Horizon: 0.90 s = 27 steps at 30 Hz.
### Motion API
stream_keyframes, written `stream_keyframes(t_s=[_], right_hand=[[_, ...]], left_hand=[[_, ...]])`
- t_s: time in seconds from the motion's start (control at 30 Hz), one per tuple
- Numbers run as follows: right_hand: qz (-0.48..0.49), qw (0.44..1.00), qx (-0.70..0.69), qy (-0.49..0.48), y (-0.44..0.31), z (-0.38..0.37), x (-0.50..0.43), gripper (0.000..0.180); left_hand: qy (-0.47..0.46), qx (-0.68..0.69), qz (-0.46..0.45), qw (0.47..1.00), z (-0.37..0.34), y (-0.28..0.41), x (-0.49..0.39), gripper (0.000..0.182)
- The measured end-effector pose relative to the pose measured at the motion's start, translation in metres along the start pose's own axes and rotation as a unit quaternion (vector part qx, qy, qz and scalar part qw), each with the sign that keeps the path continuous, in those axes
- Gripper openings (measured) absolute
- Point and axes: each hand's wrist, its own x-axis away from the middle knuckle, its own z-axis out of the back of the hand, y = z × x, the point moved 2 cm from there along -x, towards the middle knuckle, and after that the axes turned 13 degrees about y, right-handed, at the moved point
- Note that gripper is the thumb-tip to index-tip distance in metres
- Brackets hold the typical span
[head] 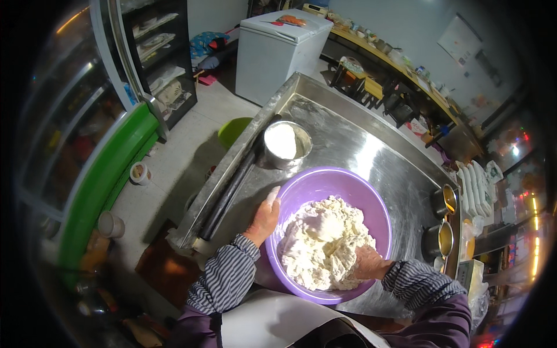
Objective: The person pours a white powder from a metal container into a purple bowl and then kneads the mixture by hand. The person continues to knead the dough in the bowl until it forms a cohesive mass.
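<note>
A large purple plastic bowl [385, 209] stands on a stainless steel worktop, holding a rough, shaggy mass of floury dough [324, 243]. My left hand [266, 217] grips the bowl's left rim, its fingertips floury. At the bowl's lower right my right hand [370, 262] is pushed into the dough; its fingers are partly hidden there. Beyond the bowl, a round metal container [304, 148] holds white flour [280, 140].
The steel worktop has a raised edge [370, 104]. A long dark rod [226, 200] lies along its left side. Two metal pots [431, 239] stand at the right edge. A white chest freezer [265, 61] and a lime green tub [233, 130] are on the floor beyond.
</note>
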Motion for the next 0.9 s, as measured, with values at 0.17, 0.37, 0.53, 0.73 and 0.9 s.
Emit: stream_keyframes(t_s=[0.17, 0.37, 0.53, 0.73, 0.9], right_hand=[[0.019, 0.997, 0.069, -0.029, 0.012, -0.034, -0.032, 0.029], [0.045, 0.987, 0.149, 0.051, 0.034, -0.062, -0.100, 0.017], [0.102, 0.964, 0.100, 0.224, 0.045, -0.059, -0.112, 0.010], [-0.040, 0.902, -0.423, 0.070, 0.045, -0.026, -0.038, 0.027], [-0.119, 0.808, -0.548, 0.183, 0.034, 0.011, 0.003, 0.047]], left_hand=[[-0.007, 0.025, 0.021, 0.999, 0.002, 0.005, 0.002, 0.038], [0.017, 0.024, -0.006, 1.000, 0.001, 0.002, 0.004, 0.037], [0.006, 0.002, 0.033, 0.999, -0.001, 0.005, -0.009, 0.042], [0.087, -0.004, 0.087, 0.992, 0.000, 0.021, 0.060, 0.056], [0.061, 0.012, 0.058, 0.996, 0.005, 0.012, 0.071, 0.056]])
